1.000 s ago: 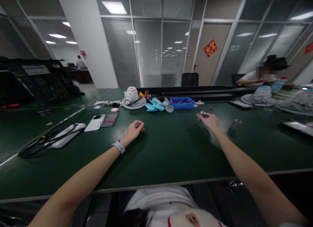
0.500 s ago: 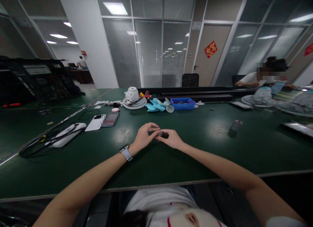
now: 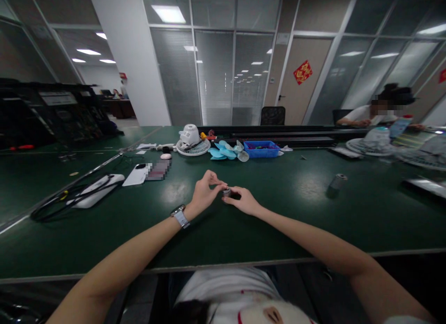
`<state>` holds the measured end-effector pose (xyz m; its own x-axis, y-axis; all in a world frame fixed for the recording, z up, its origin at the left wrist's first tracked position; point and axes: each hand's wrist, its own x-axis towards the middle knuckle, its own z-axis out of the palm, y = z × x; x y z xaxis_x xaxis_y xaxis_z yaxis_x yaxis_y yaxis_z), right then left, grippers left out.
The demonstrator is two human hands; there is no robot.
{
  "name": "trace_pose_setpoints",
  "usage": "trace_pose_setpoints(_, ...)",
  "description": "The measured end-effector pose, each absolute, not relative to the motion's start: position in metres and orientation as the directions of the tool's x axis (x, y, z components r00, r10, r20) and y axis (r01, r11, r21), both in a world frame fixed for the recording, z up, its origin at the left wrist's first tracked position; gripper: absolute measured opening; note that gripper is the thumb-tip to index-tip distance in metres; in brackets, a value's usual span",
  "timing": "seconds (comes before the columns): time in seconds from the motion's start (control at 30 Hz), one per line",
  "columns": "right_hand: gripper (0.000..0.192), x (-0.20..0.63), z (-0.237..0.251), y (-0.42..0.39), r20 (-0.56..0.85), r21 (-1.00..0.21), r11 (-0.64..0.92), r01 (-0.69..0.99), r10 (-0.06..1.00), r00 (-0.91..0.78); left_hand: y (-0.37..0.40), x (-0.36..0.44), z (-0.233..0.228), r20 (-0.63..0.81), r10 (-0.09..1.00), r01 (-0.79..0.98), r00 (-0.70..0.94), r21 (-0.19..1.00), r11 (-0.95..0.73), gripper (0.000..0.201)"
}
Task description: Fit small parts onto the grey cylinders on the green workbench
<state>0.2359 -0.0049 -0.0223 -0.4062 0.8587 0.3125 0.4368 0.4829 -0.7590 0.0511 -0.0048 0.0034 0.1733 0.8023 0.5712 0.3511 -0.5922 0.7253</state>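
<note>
Two hands pinch one small metal cylinder (image 3: 227, 192) between them: left hand (image 3: 203, 194), right hand (image 3: 244, 200).

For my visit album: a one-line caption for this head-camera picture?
Left hand and right hand pinch a small metal cylinder above a green table.

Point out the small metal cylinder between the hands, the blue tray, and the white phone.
small metal cylinder (image 3: 227, 192), head view, its top end.
blue tray (image 3: 260, 151), head view, its front wall.
white phone (image 3: 136, 175), head view, middle of its back.
</note>
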Motion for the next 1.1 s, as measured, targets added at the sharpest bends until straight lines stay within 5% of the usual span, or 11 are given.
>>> trace_pose_setpoints(0.4,0.021,0.237,-0.030,0.000,0.363,-0.739,0.529,0.418,0.835,-0.414,-0.011,0.056,0.007,0.524,0.796,0.356,0.302,0.713,-0.604,0.035)
trace_pose_setpoints(0.87,0.029,0.237,-0.027,-0.003,0.340,-0.744,0.511,0.431,0.844,-0.414,0.003,0.048,0.009,0.611,0.779,0.428,0.140,0.672,-0.604,0.024)
trace_pose_setpoints(1.1,0.038,0.239,-0.024,-0.006,0.346,-0.755,0.504,0.420,0.849,-0.398,0.027,0.019,-0.032,0.330,0.862,0.353,0.384,0.810,-0.468,0.031)
